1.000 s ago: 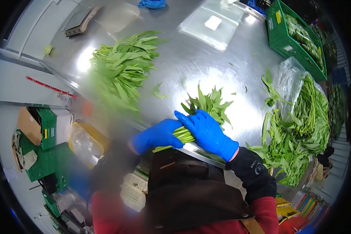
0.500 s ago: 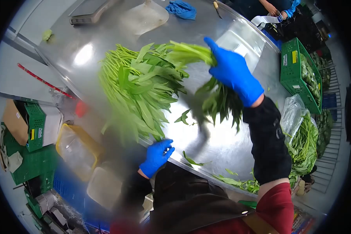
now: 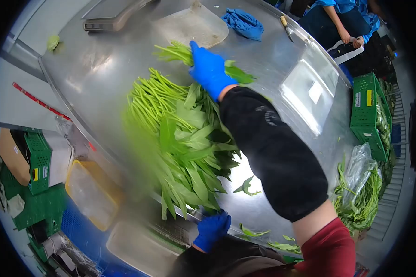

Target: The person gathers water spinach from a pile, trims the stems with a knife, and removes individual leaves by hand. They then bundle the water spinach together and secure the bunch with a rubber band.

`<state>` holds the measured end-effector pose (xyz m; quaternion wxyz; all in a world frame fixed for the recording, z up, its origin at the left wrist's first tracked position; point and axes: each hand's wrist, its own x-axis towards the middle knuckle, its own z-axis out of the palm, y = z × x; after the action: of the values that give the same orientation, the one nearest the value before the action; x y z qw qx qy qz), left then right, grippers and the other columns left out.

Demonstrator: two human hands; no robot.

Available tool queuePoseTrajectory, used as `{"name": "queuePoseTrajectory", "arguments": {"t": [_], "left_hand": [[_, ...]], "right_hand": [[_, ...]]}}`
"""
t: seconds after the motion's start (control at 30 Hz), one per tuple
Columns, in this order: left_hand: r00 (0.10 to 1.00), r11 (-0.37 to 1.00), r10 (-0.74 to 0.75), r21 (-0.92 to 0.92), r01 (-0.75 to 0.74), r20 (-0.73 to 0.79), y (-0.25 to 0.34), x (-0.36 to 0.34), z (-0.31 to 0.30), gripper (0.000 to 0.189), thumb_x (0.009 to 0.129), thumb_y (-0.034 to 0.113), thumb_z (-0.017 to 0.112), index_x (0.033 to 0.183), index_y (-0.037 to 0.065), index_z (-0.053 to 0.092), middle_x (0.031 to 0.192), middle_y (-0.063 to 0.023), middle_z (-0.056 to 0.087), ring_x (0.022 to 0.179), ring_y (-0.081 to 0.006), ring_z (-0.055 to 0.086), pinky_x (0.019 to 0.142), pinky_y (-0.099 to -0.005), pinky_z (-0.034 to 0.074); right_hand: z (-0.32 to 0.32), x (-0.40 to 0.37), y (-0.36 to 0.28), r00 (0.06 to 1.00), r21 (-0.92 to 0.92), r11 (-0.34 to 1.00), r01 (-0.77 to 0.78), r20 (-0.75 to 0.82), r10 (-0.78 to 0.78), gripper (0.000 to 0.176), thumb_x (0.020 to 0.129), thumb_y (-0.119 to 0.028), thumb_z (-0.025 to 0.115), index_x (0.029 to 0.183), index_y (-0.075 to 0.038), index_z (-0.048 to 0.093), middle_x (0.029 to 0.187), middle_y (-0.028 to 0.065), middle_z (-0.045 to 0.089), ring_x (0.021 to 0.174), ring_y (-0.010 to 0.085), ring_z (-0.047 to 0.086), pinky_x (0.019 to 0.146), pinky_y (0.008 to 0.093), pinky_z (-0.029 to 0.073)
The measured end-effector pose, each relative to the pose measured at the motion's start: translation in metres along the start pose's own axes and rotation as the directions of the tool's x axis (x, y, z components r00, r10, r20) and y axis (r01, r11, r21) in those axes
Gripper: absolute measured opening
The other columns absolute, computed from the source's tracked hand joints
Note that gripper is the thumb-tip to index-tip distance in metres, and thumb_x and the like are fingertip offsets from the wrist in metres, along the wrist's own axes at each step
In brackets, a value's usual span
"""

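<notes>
A large pile of long-stemmed leafy greens (image 3: 185, 138) lies on the metal table (image 3: 101, 111), stems toward the upper left and leaves toward the lower right. My right hand (image 3: 210, 71), in a blue glove, is closed round a bunch of greens (image 3: 178, 53) above the pile's upper end; stems stick out left of the fist and leaves show to its right. My left hand (image 3: 212, 230), also blue-gloved, is at the table's near edge just below the leaf tips. Its fingers are curled, and whether they hold anything is hidden.
Beyond the pile are a tray (image 3: 189, 25), a blue cloth (image 3: 243, 24) and a knife (image 3: 285, 27). Plastic sheets (image 3: 309, 87) lie at right. A green crate (image 3: 364, 104) and bagged greens (image 3: 360, 184) stand beyond. Another person's hands (image 3: 351, 39) hold a white strip.
My right hand has moved left with its bunch, from right of the pile to over its upper end. The view has shifted, and my left hand appears further right and lower.
</notes>
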<state>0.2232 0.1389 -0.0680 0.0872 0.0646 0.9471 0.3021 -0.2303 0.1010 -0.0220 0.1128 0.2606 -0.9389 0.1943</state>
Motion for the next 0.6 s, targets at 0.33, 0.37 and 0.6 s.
{"name": "queuePoseTrajectory", "arguments": {"t": [0.33,0.37,0.6], "left_hand": [[0.974,0.999,0.028,0.033,-0.021,-0.225,0.000,0.006,0.007,0.020,0.076,0.023,0.065,0.093,0.012,0.061,0.076,-0.0041,0.060,0.056,-0.0211,0.057,0.049,-0.0342,0.045],[0.954,0.999,-0.028,0.017,0.035,-0.299,0.004,0.010,0.005,0.015,0.077,0.024,0.065,0.089,0.015,0.062,0.065,-0.0020,0.059,0.050,-0.0203,0.056,0.044,-0.0343,0.044],[0.912,0.992,0.094,0.117,-0.051,-0.400,0.001,0.012,0.010,0.011,0.077,0.022,0.064,0.085,0.014,0.064,0.063,-0.0025,0.059,0.050,-0.0220,0.056,0.046,-0.0355,0.045]], "right_hand": [[0.009,-0.050,-0.014,0.975,0.342,0.922,0.183,-0.185,-0.125,0.066,0.077,-0.023,0.063,0.132,0.000,0.036,0.122,0.0231,0.048,0.112,0.0364,0.046,0.097,0.0434,0.036],[-0.004,-0.066,-0.016,0.958,0.369,0.900,0.232,-0.248,-0.145,0.061,0.077,-0.020,0.061,0.131,0.000,0.038,0.119,0.0223,0.049,0.109,0.0372,0.047,0.095,0.0438,0.037],[-0.065,-0.295,-0.020,0.972,0.595,0.786,0.166,0.036,-0.232,0.046,0.081,-0.009,0.055,0.126,-0.009,0.047,0.123,0.0146,0.049,0.112,0.0334,0.046,0.095,0.0437,0.036]]}}
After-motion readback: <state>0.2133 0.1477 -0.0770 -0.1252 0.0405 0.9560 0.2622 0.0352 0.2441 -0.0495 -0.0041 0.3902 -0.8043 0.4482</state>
